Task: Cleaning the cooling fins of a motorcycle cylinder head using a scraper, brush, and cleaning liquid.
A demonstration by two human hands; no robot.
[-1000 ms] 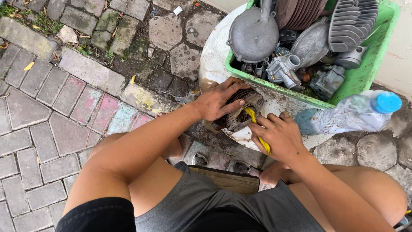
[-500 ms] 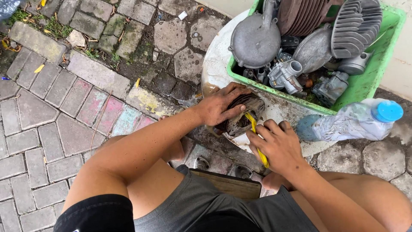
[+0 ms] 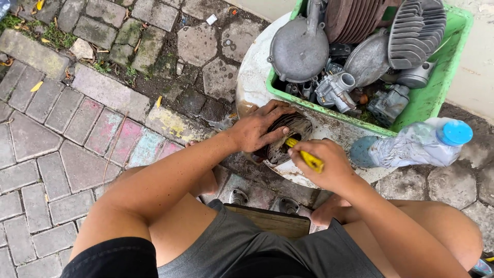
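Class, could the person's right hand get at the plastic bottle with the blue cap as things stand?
Probably yes, but not freely: the right hand grips a yellow-handled tool, so it would have to let go first. The bottle lies just beside it on the paving, with nothing between them.
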